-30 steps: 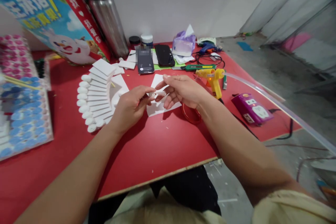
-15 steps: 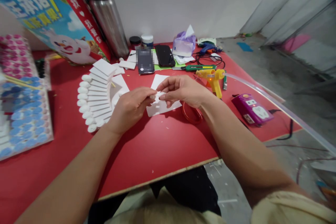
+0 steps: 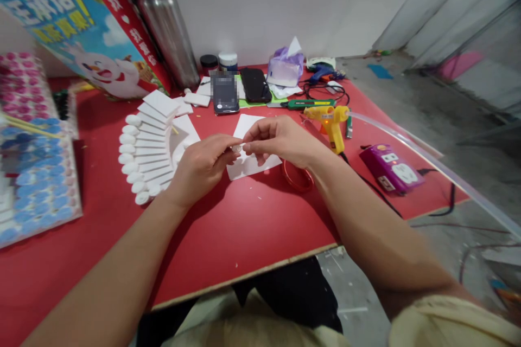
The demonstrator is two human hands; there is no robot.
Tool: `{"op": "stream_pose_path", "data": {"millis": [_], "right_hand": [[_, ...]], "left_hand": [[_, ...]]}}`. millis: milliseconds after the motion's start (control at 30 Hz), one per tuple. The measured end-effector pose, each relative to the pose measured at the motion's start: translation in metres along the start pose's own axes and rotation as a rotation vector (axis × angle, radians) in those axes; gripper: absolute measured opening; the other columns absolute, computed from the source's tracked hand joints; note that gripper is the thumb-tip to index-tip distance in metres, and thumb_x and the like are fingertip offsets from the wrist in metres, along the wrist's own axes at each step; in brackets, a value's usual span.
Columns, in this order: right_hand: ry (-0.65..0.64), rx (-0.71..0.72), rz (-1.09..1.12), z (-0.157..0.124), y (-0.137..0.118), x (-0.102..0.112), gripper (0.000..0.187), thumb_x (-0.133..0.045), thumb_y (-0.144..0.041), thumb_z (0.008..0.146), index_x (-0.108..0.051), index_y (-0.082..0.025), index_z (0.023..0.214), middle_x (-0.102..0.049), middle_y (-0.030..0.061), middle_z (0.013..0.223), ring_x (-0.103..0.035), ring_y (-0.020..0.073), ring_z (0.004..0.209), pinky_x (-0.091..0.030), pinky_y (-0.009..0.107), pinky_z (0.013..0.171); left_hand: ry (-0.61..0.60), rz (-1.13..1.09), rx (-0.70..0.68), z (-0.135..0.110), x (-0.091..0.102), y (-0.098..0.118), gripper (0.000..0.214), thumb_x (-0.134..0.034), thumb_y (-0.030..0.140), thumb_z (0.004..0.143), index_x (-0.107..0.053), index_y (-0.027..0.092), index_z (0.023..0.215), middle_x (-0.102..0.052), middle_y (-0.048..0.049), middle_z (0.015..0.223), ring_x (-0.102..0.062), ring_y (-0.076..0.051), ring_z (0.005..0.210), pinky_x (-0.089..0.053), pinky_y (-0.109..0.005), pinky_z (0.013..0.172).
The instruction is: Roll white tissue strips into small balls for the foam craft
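Note:
My left hand (image 3: 201,168) is closed in a pinch on a small white piece (image 3: 236,148), its exact kind too small to make out. Meeting it from the other side, my right hand (image 3: 283,141) has thumb and forefinger together at the same piece. Both hands hover over a white card (image 3: 248,169) on the red table. A red loop (image 3: 298,176), perhaps scissor handles, lies partly under my right wrist. To the left, a fan of white strips (image 3: 152,143) ends in rounded white heads.
A yellow glue gun (image 3: 332,127) with a long clear stick stands right, near a purple power socket (image 3: 391,168). Behind are a green cutter (image 3: 311,104), two phones (image 3: 255,85), a tissue pack (image 3: 285,70) and a steel flask (image 3: 169,38). Blue and pink rolls (image 3: 40,184) fill the left.
The fingertips of both hands have shifted slightly left with the small white piece. Otherwise the hands keep nearly the same pose.

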State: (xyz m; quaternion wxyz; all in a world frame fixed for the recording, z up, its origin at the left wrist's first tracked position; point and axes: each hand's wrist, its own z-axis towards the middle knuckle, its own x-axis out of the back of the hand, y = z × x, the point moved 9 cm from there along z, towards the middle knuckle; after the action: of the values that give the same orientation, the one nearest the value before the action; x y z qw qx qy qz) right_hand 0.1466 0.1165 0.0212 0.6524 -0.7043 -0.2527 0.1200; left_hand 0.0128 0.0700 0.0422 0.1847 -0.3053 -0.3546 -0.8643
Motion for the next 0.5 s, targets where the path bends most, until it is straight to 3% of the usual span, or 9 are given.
{"op": "stream_pose_path", "data": {"millis": [100, 200, 267, 400, 500], "right_hand": [[-0.032, -0.006, -0.015, -0.001, 0.000, -0.002, 0.011, -0.079, -0.022, 0.082, -0.073, -0.012, 0.084, -0.072, 0.0020, 0.071, -0.062, 0.0076, 0.054, -0.053, 0.018, 0.053], [-0.071, -0.003, -0.006, -0.001, -0.001, -0.004, 0.019, -0.082, -0.029, 0.080, -0.074, -0.012, 0.085, -0.075, 0.0040, 0.076, -0.063, 0.0084, 0.055, -0.054, 0.019, 0.053], [-0.047, 0.006, -0.019, -0.001, -0.002, -0.001, 0.016, -0.080, -0.026, 0.080, -0.073, -0.012, 0.081, -0.074, 0.0028, 0.071, -0.061, 0.0077, 0.051, -0.053, 0.019, 0.051], [0.042, -0.008, -0.052, -0.001, 0.000, 0.008, 0.013, -0.074, -0.015, 0.083, -0.069, -0.012, 0.071, -0.068, 0.0011, 0.058, -0.055, 0.0061, 0.042, -0.049, 0.017, 0.045], [0.046, -0.023, -0.026, 0.000, 0.002, 0.010, 0.019, -0.077, -0.018, 0.083, -0.067, -0.013, 0.068, -0.066, 0.0005, 0.055, -0.052, 0.0060, 0.039, -0.045, 0.017, 0.040]], "left_hand": [[-0.029, -0.181, 0.216, 0.000, -0.004, -0.014, 0.020, -0.064, 0.025, 0.095, -0.074, 0.015, 0.110, -0.077, -0.0068, 0.092, -0.072, -0.017, 0.075, -0.057, -0.029, 0.074], [-0.033, -0.541, 0.539, -0.007, -0.017, -0.032, 0.020, -0.067, 0.028, 0.092, -0.073, 0.014, 0.105, -0.073, -0.0036, 0.074, -0.069, -0.017, 0.060, -0.059, -0.030, 0.061], [-0.041, -0.747, 0.677, -0.012, -0.028, -0.036, 0.020, -0.071, 0.028, 0.088, -0.072, 0.013, 0.101, -0.070, -0.0025, 0.066, -0.066, -0.017, 0.053, -0.060, -0.031, 0.055], [-0.059, -0.972, 0.786, -0.016, -0.041, -0.038, 0.018, -0.078, 0.026, 0.081, -0.072, 0.012, 0.092, -0.071, -0.0042, 0.067, -0.062, -0.014, 0.050, -0.058, -0.029, 0.050], [-0.072, -1.048, 0.848, -0.021, -0.045, -0.042, 0.017, -0.080, 0.025, 0.080, -0.073, 0.012, 0.087, -0.073, -0.0061, 0.073, -0.061, -0.012, 0.052, -0.056, -0.026, 0.051]]}}
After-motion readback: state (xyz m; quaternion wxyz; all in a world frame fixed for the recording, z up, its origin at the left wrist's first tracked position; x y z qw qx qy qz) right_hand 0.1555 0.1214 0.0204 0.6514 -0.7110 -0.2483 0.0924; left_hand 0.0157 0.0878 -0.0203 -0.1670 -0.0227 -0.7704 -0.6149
